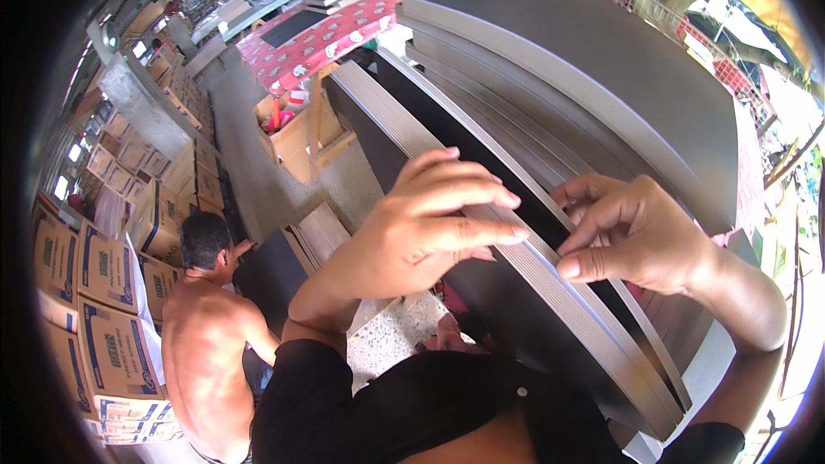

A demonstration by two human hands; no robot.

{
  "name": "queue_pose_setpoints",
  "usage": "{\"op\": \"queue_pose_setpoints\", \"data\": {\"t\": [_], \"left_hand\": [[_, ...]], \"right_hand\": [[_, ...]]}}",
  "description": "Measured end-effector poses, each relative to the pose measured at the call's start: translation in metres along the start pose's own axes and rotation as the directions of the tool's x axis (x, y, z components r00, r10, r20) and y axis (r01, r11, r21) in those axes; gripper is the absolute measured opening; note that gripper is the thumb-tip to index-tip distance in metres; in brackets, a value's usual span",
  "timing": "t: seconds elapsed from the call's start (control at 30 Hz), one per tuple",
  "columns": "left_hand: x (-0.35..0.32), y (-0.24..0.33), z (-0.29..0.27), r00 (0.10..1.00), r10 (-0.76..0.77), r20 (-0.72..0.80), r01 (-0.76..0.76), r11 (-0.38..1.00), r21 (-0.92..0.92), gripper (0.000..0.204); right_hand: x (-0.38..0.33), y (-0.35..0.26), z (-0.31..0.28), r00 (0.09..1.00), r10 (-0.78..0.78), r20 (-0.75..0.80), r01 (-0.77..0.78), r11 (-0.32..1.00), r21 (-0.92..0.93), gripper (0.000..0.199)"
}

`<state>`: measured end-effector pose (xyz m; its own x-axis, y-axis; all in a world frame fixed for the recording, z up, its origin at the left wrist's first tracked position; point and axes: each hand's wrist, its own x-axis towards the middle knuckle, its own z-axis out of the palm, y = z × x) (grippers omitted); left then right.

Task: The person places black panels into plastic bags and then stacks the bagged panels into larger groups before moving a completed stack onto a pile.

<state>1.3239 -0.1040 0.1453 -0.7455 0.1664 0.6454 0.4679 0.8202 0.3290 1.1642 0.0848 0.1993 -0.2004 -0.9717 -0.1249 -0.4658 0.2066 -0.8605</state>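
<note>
A bundle of dark thin boards [391, 116] with pale grey layered edges stands on edge in front of me, running from far left to near right. My left hand [438, 219] lies across its top edge, fingers and thumb stretched out. One dark board [477, 125] leans apart from the bundle on its right, with a narrow dark gap between them. My right hand [632, 228] has its thumb and fingers closed on the upper edge of that board. Its fingertips are partly hidden behind the edge.
A tall stack of large dark boards [593, 43] rises at the right. Beyond is a table with a red patterned cloth [352, 39]. A shirtless person [206, 335] sits at the lower left beside stacked cartons [112, 344]. An open carton [288, 155] stands on the floor.
</note>
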Motion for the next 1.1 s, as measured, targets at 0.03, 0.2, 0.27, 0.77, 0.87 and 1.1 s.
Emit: {"op": "queue_pose_setpoints", "data": {"t": [0.03, 0.2, 0.27, 0.77, 0.87, 1.1], "left_hand": [[-0.002, 0.000, -0.001, 1.000, 0.010, 0.005, -0.010, 1.000, -0.011, 0.035], [0.004, 0.005, -0.003, 1.000, 0.021, 0.006, -0.020, 0.995, -0.094, 0.033], [0.002, 0.002, -0.002, 1.000, 0.028, -0.001, -0.028, 0.994, -0.107, 0.034], [0.003, 0.004, -0.003, 0.999, -0.051, 0.002, 0.051, 0.982, -0.182, 0.033], [0.004, 0.001, -0.002, 1.000, 0.017, -0.017, -0.018, 0.997, -0.079, 0.031], [0.006, -0.002, 0.007, 0.988, 0.063, -0.141, -0.070, 0.997, -0.041, 0.031]], "right_hand": [[0.000, -0.001, 0.001, 1.000, -0.007, -0.007, 0.007, 1.000, -0.023, 0.022], [-0.006, -0.006, 0.002, 0.999, -0.023, -0.045, 0.023, 1.000, -0.002, 0.022], [-0.006, -0.004, 0.005, 0.999, 0.017, -0.048, -0.012, 0.994, 0.105, 0.022], [-0.012, -0.004, 0.005, 0.993, -0.030, -0.118, 0.027, 0.999, -0.025, 0.023], [-0.015, -0.007, 0.015, 0.975, -0.046, -0.216, 0.078, 0.987, 0.142, 0.029], [-0.012, 0.000, 0.011, 0.991, -0.092, -0.094, 0.082, 0.990, -0.111, 0.023]]}}
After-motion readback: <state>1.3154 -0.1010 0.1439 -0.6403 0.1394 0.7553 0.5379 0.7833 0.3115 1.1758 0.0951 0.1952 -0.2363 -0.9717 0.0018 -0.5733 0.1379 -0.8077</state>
